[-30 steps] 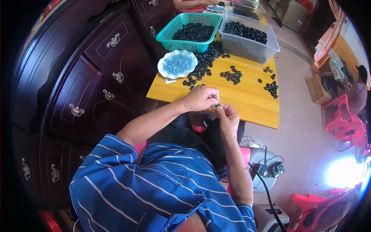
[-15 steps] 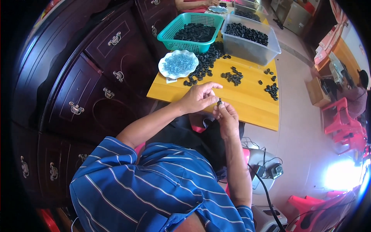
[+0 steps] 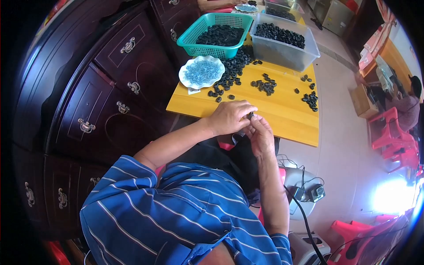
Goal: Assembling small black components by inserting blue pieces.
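Observation:
A small black part [image 3: 251, 115] is pinched upright in the fingertips of my right hand [image 3: 261, 138], just off the near edge of the yellow table [image 3: 296, 128]. From the left, my left hand [image 3: 230, 117] meets it, its fingers curled and closed against the part's top; whatever they pinch is hidden. Beyond my hands, a small cluster of black ring-shaped parts [image 3: 266, 85] lies on the table. A white scalloped plate [image 3: 184, 80] holds many thin, clear bluish pieces [image 3: 202, 72]. Next to it spreads a larger heap of black parts [image 3: 233, 70].
At the back stand a green basket [image 3: 187, 47] and a clear plastic bin [image 3: 282, 58], both with black parts. More parts [image 3: 312, 102] lie by the right edge. Dark drawers [image 3: 119, 66] line the left. Another person's arm [image 3: 216, 4] shows at the far end. Cables [image 3: 304, 221] hang at right.
My left hand has turned over and its fingers have closed in on the black part. A loose black ring now shows near the plate. My right hand has barely moved.

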Demonstrator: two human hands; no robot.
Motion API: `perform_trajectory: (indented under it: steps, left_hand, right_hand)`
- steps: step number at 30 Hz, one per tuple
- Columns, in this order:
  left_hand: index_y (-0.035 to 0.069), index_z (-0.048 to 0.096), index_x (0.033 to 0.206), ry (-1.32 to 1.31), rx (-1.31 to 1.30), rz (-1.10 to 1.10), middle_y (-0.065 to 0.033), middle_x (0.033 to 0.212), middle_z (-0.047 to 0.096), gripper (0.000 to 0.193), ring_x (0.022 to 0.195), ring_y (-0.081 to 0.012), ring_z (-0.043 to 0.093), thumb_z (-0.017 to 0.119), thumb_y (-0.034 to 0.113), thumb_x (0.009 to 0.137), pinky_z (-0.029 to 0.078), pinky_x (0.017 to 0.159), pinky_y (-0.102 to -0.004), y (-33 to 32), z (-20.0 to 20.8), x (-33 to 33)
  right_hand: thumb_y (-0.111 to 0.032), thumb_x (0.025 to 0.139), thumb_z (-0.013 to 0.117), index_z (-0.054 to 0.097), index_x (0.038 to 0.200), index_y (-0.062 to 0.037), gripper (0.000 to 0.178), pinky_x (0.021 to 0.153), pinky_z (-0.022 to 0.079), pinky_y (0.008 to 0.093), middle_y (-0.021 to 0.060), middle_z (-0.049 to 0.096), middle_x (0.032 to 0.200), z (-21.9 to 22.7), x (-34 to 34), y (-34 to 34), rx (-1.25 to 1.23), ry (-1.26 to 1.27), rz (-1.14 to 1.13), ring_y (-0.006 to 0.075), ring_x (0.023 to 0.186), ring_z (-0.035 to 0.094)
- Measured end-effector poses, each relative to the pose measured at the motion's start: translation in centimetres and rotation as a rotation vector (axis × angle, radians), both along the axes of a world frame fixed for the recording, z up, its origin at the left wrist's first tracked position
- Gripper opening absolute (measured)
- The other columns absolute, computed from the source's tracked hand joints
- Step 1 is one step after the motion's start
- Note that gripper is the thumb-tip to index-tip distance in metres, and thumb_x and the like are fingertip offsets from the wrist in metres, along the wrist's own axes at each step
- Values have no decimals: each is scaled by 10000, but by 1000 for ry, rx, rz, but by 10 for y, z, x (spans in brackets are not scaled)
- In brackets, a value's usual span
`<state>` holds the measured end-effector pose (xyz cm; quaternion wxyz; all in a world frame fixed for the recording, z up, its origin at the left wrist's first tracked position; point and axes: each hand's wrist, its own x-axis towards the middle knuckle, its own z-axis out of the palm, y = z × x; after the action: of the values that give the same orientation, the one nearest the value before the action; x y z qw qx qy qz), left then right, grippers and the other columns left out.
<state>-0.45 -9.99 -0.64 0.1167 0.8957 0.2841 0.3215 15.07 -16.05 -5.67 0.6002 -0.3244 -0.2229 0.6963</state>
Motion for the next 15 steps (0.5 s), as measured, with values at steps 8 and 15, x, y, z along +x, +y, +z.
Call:
perform_trajectory:
  steps: [8,15]
  left_hand:
    - [25,655,1063,-18,24,2,-127,965,692,296,878,-301,685,702,155,801,557,756,-388,0,1,3]
    - [32,662,1043,-13,95,-49,-126,949,696,256,871,-293,688,693,143,813,556,745,-379,1,-1,1]
  right_hand:
    - [-193,1001,565,629,1077,-75,154,789,526,262,8,673,923,-1,0,1,-10,16,-26,97,816,640]
    - [-179,975,616,667,1014,-85,114,737,502,231,-27,658,850,-7,-1,1,5,3,-67,57,746,598]
